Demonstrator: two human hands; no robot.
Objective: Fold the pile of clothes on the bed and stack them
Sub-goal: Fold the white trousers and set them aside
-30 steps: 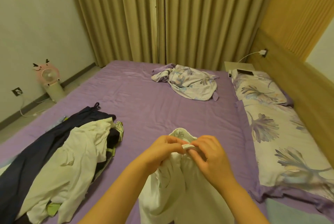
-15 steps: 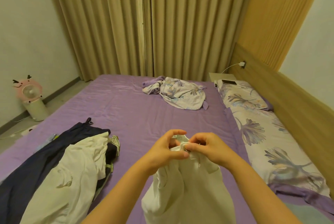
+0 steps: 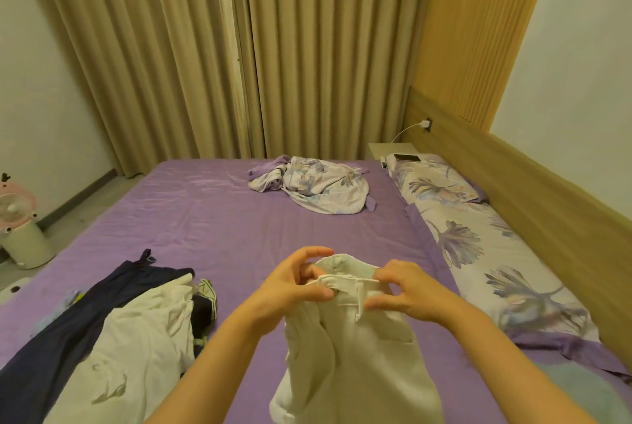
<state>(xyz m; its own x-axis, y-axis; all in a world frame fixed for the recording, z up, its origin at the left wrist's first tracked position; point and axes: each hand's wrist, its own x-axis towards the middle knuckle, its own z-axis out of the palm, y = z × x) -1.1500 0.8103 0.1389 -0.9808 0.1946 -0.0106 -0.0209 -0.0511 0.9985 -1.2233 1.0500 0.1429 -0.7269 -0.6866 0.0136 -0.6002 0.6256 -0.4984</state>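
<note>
no readable text, labels or numbers anywhere

The purple bed sheet (image 3: 219, 218) lies bare and wide between the clothes pile (image 3: 113, 331) on the near left and the crumpled floral cloth (image 3: 318, 189) at the far side. On the right, the floral pillows (image 3: 478, 245) run along the wooden headboard (image 3: 547, 198) and close that side. Both hands hold white trousers (image 3: 355, 355) above the near middle.
</note>
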